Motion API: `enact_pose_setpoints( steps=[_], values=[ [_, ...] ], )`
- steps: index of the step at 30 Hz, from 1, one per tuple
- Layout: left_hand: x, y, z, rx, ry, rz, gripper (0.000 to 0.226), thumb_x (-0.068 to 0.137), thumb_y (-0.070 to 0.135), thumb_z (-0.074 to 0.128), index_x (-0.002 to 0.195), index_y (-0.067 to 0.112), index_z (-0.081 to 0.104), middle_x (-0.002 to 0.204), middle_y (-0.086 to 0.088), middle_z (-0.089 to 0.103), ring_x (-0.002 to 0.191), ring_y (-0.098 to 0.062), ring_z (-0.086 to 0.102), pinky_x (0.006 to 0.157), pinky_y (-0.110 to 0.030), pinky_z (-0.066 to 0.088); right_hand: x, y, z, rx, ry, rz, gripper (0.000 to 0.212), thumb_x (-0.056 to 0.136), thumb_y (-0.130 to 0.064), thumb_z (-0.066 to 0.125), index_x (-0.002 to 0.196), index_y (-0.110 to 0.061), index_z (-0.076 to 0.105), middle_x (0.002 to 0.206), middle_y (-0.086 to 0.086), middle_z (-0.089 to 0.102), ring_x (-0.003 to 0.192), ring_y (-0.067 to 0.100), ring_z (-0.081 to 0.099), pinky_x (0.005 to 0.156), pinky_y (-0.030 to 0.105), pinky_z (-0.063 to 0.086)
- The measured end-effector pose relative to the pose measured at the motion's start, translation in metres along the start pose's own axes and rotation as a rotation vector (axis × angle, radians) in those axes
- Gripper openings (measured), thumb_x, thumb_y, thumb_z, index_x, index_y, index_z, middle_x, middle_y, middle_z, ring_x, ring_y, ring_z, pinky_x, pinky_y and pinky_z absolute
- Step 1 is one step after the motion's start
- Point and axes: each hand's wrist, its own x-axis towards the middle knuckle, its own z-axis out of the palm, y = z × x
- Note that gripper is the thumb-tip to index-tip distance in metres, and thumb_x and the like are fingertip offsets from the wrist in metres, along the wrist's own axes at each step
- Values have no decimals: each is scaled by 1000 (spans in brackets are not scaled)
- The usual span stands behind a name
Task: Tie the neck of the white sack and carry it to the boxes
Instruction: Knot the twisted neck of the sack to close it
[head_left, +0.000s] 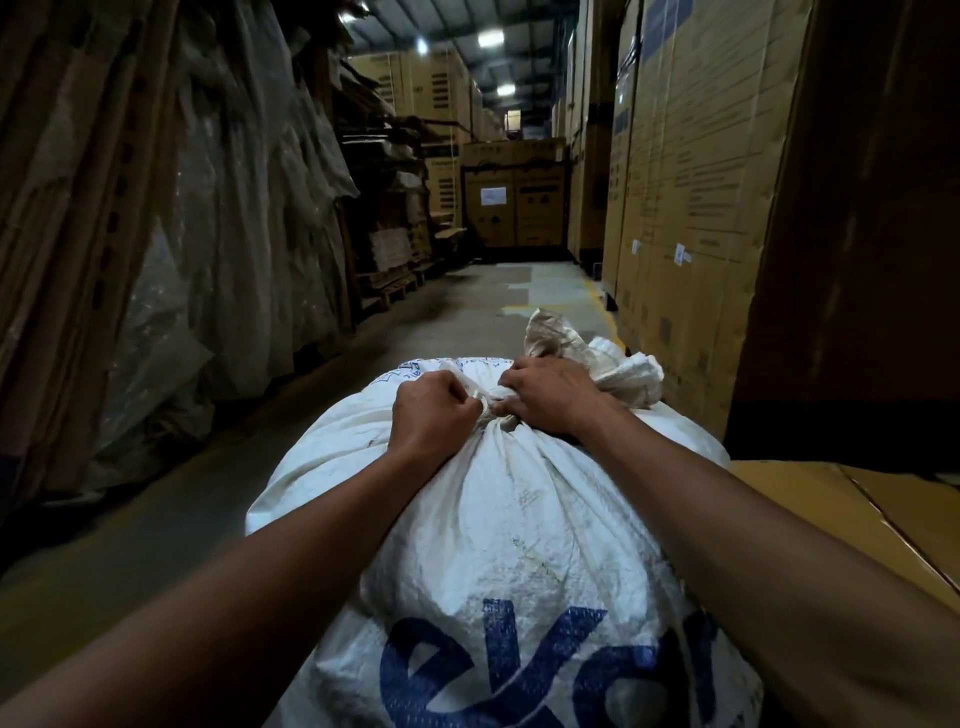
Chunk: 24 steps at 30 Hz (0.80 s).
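A bulging white woven sack (519, 519) with blue lettering fills the lower middle of the head view, lying in front of me. Its neck (493, 408) is gathered tight between my two hands. My left hand (434, 410) is a fist that grips a strand of the fabric just left of the gather. My right hand (550, 397) grips the bunched neck from the right, its fingers curled into the cloth. Beyond my right hand the loose mouth of the sack (587, 358) flares out, crumpled.
Tall cardboard boxes (691, 171) line the right side of the aisle, and a flat box top (852, 514) lies by my right forearm. Plastic-wrapped goods (234, 208) and stacked cardboard stand on the left. The concrete aisle floor (467, 306) runs ahead to more boxes (514, 208).
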Motion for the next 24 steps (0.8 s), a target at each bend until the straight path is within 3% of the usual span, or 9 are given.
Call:
enact_pose_setpoints(
  steps=[4, 24],
  values=[
    [-1, -1, 1, 4, 0, -6, 10, 74, 30, 70, 70, 21, 68, 73, 2, 75, 80, -22, 71, 75, -35, 56, 1, 1, 2, 6, -3, 12, 51, 95, -66, 55, 129, -29, 67, 134, -1, 64, 122, 30, 64, 95, 44, 52],
    [-2, -1, 5, 45, -33, 30, 12, 83, 24, 68, 82, 15, 75, 84, -5, 78, 88, -26, 72, 82, -39, 55, 1, 3, 5, 3, 9, 9, 52, 96, -67, 54, 130, -30, 66, 134, -2, 65, 123, 30, 63, 93, 42, 50]
  ],
)
